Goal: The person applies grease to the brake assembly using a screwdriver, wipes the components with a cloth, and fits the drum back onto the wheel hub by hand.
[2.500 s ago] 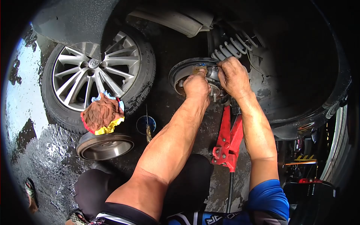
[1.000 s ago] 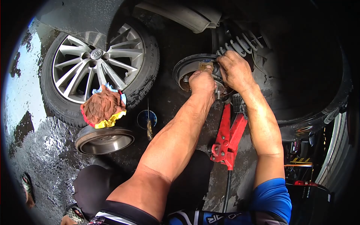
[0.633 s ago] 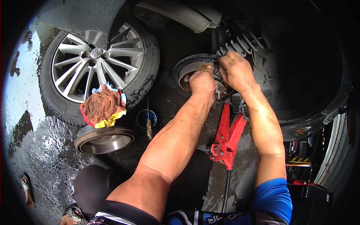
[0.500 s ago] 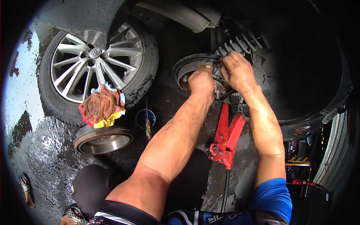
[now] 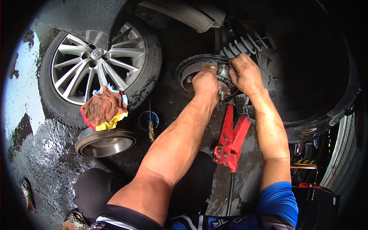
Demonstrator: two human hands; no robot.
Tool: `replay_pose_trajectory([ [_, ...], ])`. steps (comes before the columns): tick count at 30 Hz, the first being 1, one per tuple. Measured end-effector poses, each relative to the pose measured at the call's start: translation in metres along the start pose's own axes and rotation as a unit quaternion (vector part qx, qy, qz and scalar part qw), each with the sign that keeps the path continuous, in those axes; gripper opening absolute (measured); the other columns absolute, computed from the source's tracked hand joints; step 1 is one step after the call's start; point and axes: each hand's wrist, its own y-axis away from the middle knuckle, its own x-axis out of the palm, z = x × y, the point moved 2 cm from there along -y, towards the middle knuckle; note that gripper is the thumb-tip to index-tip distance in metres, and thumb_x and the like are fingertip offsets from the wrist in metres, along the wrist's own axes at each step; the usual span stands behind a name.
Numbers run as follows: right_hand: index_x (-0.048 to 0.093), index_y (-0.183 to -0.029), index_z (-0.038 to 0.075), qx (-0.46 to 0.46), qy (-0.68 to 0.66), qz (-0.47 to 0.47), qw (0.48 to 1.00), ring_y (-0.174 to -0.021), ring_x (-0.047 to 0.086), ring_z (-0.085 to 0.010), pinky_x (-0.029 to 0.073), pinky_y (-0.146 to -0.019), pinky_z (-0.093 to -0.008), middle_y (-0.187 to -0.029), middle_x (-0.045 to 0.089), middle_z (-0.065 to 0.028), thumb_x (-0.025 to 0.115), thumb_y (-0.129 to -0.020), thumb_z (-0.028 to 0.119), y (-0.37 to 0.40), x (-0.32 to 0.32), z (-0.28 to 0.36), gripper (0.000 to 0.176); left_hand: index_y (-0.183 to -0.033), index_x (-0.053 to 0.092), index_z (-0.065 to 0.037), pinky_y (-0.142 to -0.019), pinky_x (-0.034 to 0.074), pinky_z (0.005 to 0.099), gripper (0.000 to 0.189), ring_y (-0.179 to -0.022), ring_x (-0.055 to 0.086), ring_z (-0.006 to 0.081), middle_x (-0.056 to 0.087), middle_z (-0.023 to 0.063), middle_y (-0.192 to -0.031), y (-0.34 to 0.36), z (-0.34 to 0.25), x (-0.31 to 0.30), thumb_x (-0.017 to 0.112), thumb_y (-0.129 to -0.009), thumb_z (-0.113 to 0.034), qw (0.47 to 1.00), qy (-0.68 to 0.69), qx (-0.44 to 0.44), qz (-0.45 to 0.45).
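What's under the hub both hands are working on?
A red jack stands under the hub, with its handle running back toward the camera. What its top bears on is hidden behind the right hand and forearm.

Our shirt [image 5: 214, 223] has black, white and blue panels with pale lettering, and a short blue sleeve [image 5: 279, 201] covers our right upper arm. Black legwear [image 5: 188, 188] covers our knees. Our forearms are bare, and grime smears our left grip [image 5: 206, 82] and right grip [image 5: 245, 74].
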Motion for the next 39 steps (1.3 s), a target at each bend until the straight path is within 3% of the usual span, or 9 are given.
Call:
replay_pose_trajectory([
  [15,0.063,-0.087,0.004,-0.035,-0.028,-0.018,0.999,-0.081,0.060,-0.0306,0.052,-0.070,-0.0399,-0.082,0.057,-0.0101,0.068,-0.071,0.004,-0.009,0.008,0.015,0.016,-0.076,0.052,-0.008,-0.041,0.037,0.0257,0.019,-0.044,0.042,0.0108,0.046,-0.0001,-0.059,-0.001,0.000,-0.001,0.063,-0.091,-0.014,1.000,-0.002,0.002,0.005],
  [25,0.064,-0.088,0.003,-0.012,-0.019,-0.017,1.000,-0.077,0.059,-0.0310,0.050,-0.068,-0.0393,-0.080,0.056,-0.0108,0.068,-0.071,0.003,-0.008,0.000,0.013,0.017,-0.077,0.052,-0.007,-0.040,0.036,0.0263,0.019,-0.044,0.042,0.0112,0.046,0.0002,-0.059,-0.002,0.001,-0.001,0.062,-0.091,-0.014,1.000,-0.005,0.001,0.005],
  [39,0.064,-0.086,0.004,-0.040,0.003,0.017,0.999,-0.083,0.060,-0.0294,0.053,-0.074,-0.0395,-0.083,0.058,-0.0096,0.068,-0.070,0.004,-0.019,0.008,0.020,0.017,-0.078,0.052,-0.007,-0.040,0.037,0.0261,0.018,-0.044,0.042,0.0112,0.046,0.0004,-0.059,-0.001,0.001,-0.001,0.063,-0.091,-0.014,1.000,-0.007,0.000,0.007],
])
